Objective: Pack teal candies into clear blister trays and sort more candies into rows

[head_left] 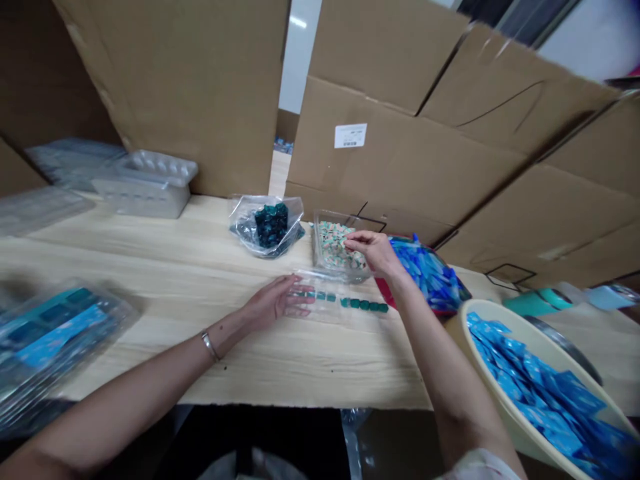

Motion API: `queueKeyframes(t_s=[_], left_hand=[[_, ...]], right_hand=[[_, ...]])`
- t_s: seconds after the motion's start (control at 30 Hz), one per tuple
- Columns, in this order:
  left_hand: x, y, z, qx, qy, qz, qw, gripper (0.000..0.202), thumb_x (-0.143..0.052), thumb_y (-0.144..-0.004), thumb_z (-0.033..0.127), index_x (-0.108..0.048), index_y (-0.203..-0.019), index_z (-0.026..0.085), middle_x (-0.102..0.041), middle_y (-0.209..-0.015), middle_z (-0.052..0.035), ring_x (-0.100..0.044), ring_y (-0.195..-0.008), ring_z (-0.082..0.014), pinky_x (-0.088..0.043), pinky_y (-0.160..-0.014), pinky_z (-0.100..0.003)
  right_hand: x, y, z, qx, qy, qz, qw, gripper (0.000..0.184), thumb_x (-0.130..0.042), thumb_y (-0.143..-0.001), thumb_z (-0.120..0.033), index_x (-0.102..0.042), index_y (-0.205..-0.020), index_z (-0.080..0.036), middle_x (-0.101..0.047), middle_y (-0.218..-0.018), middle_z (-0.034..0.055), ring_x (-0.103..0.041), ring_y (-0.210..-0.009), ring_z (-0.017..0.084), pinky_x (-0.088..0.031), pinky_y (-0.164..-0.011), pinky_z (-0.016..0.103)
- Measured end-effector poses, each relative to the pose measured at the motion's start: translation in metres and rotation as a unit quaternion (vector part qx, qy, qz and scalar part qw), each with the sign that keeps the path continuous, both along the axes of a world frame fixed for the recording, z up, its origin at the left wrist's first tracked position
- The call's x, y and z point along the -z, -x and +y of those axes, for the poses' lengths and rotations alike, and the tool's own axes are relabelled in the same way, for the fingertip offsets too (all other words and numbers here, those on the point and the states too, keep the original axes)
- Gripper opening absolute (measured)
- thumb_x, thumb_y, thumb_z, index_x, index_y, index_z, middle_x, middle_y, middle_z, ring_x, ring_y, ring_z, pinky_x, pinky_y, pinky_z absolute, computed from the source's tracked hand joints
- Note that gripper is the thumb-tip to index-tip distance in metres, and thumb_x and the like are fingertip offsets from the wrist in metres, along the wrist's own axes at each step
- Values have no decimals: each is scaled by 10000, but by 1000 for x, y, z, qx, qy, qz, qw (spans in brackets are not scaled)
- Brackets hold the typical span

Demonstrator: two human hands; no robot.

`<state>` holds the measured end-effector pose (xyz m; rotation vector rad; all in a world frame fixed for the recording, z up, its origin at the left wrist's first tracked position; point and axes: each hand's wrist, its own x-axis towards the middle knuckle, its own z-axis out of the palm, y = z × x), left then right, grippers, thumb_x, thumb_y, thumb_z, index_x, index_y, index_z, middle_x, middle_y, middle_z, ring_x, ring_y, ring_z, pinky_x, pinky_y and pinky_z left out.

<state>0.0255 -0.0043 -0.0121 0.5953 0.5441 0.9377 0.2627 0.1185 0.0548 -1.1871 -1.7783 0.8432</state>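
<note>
My left hand (pixel 277 301) lies flat with fingers stretched out on the left end of a clear plastic tray (pixel 340 315) that holds a row of small teal pieces (pixel 364 305). My right hand (pixel 375 252) reaches into a clear container of small pale mixed-colour pieces (pixel 334 248), its fingers pinched together over them; what they hold is too small to make out. A clear bag of dark teal pieces (pixel 270 225) lies just left of that container.
A cream bowl (pixel 500 413) of blue packets sits at the near right, with a red tray of blue packets (pixel 433 275) behind it. Stacked clear trays (pixel 147 180) stand at the back left, filled trays (pixel 50 340) at the near left. Cardboard boxes (pixel 400 160) wall the back.
</note>
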Motion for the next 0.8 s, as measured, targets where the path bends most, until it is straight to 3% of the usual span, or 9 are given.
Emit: queueKeyframes(t_s=[0.13,0.27,0.47,0.8], left_hand=[[1,1,0,6,-14,-30,999,305,-511,-841,363,-519,-1076,169,-591,-1137,-154,-624,-948,-259,-495,-795,-458],[4,0,-2,18,-47,-40,998,292,-505,-846,348,-545,-1064,158,-619,-1040,-126,-626,-898,-231,-501,-786,-435],[6,-2,-5,16,-90,-59,994,228,-507,-847,321,-562,-1007,168,-601,-1010,-84,-604,-876,-194,-502,-793,-444],[9,-4,-7,19,-92,-57,994,207,-476,-865,312,-556,-996,174,-575,-950,-54,-590,-808,-156,-524,-712,-366]], right_hand=[[-15,33,-68,-98,93,-8,991,301,-719,-645,-373,-685,-855,-160,-666,-702,18,-603,-639,128,-482,-635,265],[-8,61,-109,-173,89,-51,980,214,-682,-699,-344,-687,-824,-170,-663,-750,17,-603,-666,123,-471,-631,248],[5,75,-118,-155,-5,-172,973,86,-634,-749,-191,-693,-809,-173,-679,-796,22,-617,-727,142,-456,-678,256],[13,89,-130,-186,-173,-285,924,177,-495,-807,-54,-630,-736,-145,-637,-777,58,-578,-769,152,-427,-724,264]])
